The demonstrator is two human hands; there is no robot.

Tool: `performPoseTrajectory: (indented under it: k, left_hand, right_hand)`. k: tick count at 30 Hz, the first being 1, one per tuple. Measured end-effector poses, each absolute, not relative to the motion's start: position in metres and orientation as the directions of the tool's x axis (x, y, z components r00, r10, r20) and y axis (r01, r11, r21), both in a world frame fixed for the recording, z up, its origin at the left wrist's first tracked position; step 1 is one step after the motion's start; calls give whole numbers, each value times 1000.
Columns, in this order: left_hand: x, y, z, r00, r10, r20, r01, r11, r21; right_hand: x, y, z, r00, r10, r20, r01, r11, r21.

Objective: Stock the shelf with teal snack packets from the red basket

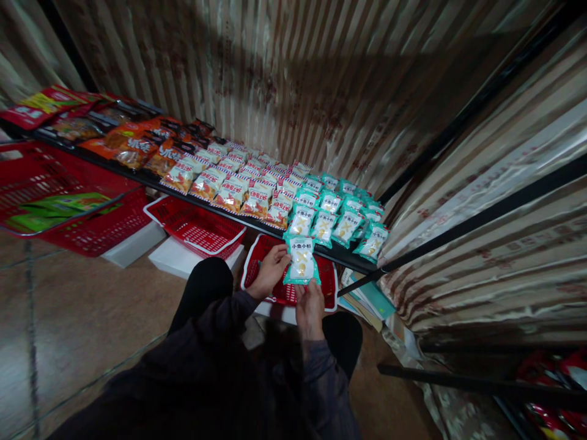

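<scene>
A teal and white snack bag (301, 260) is held upright above a red basket (329, 275), its printed front facing me. My left hand (272, 269) pinches the bag's left edge, fingers closed. From below, my right hand (310, 308) grips the lower edge, with some of its fingers hidden behind the bag. Just beyond the held bag, matching teal snack bags (324, 225) stand in rows at the right end of a black shelf (342, 253). To their left are rows of white and orange snack bags (229, 192) with striped tops.
Farther left on the shelf lie orange snack bags (132, 150) and red packets (41, 105). Below are another red basket (202, 229) and a large red basket (103, 226) holding green packets (55, 209). Black metal bars (481, 211) slant along the right, before striped curtains (293, 73).
</scene>
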State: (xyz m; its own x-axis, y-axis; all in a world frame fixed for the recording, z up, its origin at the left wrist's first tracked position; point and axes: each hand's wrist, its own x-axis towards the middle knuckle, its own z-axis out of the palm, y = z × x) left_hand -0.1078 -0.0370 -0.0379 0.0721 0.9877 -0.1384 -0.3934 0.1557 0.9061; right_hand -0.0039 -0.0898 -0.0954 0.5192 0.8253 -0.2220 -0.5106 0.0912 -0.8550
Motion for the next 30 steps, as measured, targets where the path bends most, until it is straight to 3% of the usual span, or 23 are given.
performPoseTrajectory:
  k: [14, 24, 30]
  left_hand:
    - [-104, -15, -36, -30, 985, -168, -383, 144, 913]
    - [-105, -9, -32, -52, 988, -145, -383, 115, 917]
    - [-109, -12, -30, 12, 996, -86, -349, 85, 933]
  right_hand:
    - [-9, -105, -110, 457, 816, -355, -655, 39, -755]
    - [0, -110, -121, 474, 826, -305, -552, 8, -834]
    - [21, -99, -89, 553, 794, -254, -479, 53, -876]
